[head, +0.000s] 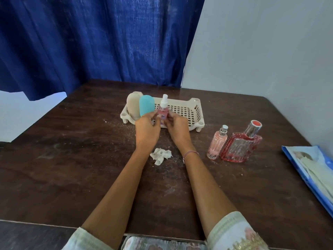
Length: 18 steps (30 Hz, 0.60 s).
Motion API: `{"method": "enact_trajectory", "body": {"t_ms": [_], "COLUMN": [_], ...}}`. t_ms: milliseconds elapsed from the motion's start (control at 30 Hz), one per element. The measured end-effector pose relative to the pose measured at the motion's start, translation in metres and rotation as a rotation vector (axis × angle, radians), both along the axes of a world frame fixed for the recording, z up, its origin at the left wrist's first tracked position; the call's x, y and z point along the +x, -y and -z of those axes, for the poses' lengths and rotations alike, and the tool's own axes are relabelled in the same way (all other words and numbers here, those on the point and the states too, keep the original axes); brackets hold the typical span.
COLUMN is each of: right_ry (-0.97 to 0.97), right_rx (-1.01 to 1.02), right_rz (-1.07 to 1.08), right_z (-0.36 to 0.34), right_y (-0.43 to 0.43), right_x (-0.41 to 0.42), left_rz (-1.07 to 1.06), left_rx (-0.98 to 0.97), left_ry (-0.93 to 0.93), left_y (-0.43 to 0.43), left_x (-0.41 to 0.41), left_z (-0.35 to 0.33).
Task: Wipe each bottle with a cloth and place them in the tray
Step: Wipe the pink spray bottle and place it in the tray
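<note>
Fingers of my left hand [146, 130] and right hand [177, 129] pinch the pink spray bottle [163, 111]; I'd stand it upright, gently, in the tray [196, 103].

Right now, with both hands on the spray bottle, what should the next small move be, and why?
Probably lower the spray bottle into the tray, beside the blue bottle. The left hand and right hand hold it upright over the tray's front edge, and the cloth lies loose on the table, so wiping seems done.
</note>
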State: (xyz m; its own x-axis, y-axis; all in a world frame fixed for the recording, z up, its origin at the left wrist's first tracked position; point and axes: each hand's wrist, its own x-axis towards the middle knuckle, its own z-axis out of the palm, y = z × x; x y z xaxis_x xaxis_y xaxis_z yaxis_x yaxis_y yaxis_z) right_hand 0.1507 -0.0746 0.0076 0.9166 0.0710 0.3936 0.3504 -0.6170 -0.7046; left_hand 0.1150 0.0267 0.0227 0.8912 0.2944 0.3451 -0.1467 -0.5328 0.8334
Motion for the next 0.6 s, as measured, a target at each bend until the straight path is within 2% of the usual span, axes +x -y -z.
{"method": "enact_trajectory", "body": {"t_ms": [367,600], "right_ry": [0.015,-0.002], "right_rx": [-0.179,-0.119], "right_rz": [0.0,0.088], "right_z": [-0.003,-0.016], "right_y": [-0.003,-0.001], "right_x": [-0.004,-0.021], "left_rz": [-0.017,-0.045], "left_rx": [0.094,0.21], "left_ry": [-0.018,0.023], "left_y": [0.002,0.001], "left_x": [-0.007,-0.011], "left_z": [-0.006,-0.008]}}
